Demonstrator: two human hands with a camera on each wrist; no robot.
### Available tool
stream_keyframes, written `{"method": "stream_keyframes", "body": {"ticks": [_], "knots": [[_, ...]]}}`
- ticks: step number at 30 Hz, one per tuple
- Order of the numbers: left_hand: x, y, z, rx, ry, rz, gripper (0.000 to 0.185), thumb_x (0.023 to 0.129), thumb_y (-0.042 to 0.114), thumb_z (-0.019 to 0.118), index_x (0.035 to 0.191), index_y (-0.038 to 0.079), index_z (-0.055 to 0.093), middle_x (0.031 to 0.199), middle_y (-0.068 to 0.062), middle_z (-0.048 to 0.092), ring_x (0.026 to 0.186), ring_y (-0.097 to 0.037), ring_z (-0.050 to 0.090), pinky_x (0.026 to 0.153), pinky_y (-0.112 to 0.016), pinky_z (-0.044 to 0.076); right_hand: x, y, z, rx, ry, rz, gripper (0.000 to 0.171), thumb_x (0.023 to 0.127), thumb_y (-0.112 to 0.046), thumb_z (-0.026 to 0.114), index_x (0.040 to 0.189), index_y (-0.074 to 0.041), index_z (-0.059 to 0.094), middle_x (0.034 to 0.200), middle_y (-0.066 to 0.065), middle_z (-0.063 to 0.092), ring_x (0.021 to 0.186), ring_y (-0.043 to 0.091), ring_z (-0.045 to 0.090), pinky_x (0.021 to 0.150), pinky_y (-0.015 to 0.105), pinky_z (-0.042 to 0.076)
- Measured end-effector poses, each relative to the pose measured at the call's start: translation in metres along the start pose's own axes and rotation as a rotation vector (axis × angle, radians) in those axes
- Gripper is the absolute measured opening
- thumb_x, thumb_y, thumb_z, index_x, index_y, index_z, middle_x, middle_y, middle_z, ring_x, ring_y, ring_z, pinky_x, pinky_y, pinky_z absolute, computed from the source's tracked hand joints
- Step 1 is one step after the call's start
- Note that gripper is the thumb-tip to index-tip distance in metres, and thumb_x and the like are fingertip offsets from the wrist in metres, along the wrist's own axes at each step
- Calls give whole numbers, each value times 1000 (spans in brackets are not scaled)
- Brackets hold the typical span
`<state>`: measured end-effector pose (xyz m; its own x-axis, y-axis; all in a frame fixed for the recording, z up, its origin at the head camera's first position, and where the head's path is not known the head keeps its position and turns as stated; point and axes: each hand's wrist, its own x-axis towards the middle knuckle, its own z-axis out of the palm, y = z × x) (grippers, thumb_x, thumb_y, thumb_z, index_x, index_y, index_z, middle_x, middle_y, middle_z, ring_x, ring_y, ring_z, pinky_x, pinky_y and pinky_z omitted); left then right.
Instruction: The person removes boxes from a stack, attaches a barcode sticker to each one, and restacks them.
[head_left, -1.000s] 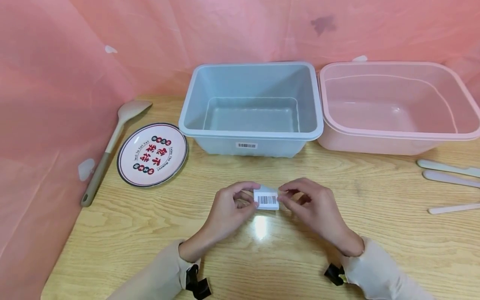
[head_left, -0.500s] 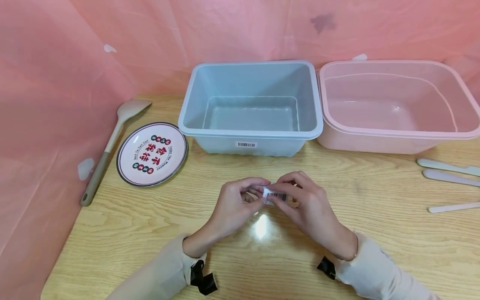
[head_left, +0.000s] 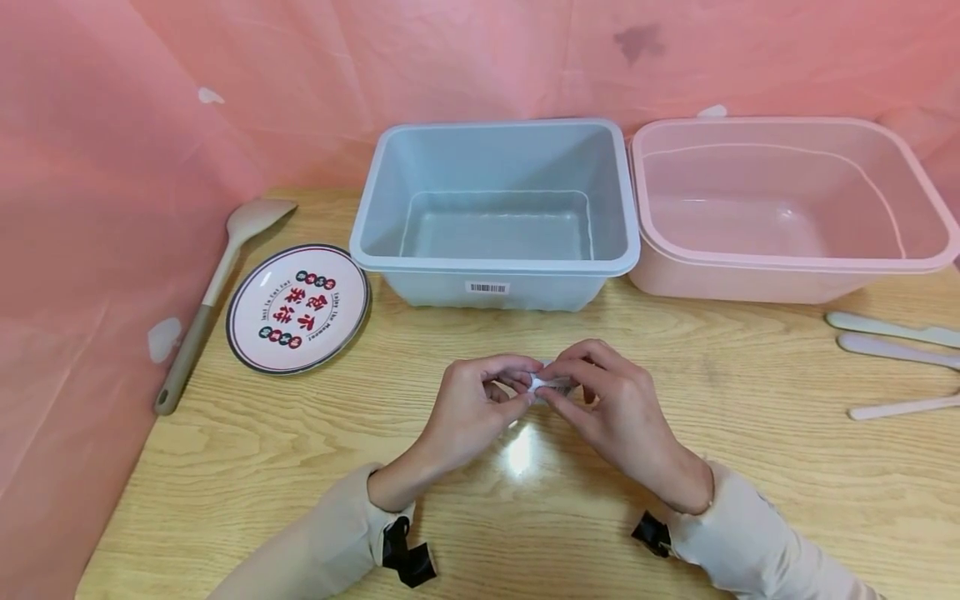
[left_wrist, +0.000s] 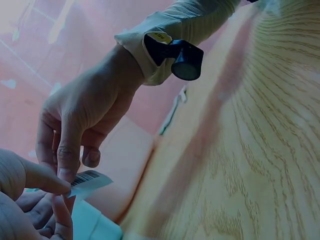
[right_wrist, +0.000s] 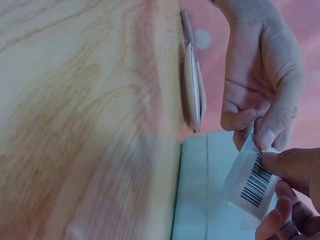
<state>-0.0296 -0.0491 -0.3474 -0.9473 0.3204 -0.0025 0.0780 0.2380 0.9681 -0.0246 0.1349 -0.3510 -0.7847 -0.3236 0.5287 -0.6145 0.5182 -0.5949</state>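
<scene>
A small, translucent flat packet with a white barcode label (right_wrist: pixel 256 181) is held up between both hands over the table. My left hand (head_left: pixel 468 408) pinches its left end between thumb and fingers. From the other side my right hand (head_left: pixel 622 408) grips the packet too, its thumb and fingertips almost meeting the left ones. In the head view the fingers cover most of the packet. The left wrist view shows one corner of the packet (left_wrist: pixel 92 184) sticking out past the fingertips.
Behind the hands stand a blue-grey basin (head_left: pixel 495 267) and, to its right, a pink basin (head_left: pixel 787 265). At left lie a printed plate (head_left: pixel 330 321) and a spatula with a brown-grey handle (head_left: pixel 193 346). Several pale utensil handles (head_left: pixel 892 343) lie at the right edge.
The right hand has moved left along the packet, and its fingers now cover much of the barcode. Both hands have come together. The head view has shifted slightly.
</scene>
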Motion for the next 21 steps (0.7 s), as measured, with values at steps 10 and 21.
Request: {"method": "stream_keyframes", "body": {"ticks": [10, 21], "knots": [[0, -3, -3, -92, -41, -28, 27, 81, -6, 65, 106, -2, 70, 95, -17, 72, 82, -12, 67, 67, -25, 58, -1, 0, 2, 41, 17, -8, 17, 72, -2, 82, 83, -12, 74, 87, 0, 65, 68, 11, 58, 57, 13, 40], [-1, -7, -5, -166, -23, -54, 19, 92, 6, 60, 104, -1, 72, 93, -14, 72, 77, -9, 65, 69, -22, 55, -3, 2, 3, 85, 4, -44, 11, 76, -3, 79, 81, -10, 73, 85, 0, 65, 70, 6, 57, 57, 11, 42]]}}
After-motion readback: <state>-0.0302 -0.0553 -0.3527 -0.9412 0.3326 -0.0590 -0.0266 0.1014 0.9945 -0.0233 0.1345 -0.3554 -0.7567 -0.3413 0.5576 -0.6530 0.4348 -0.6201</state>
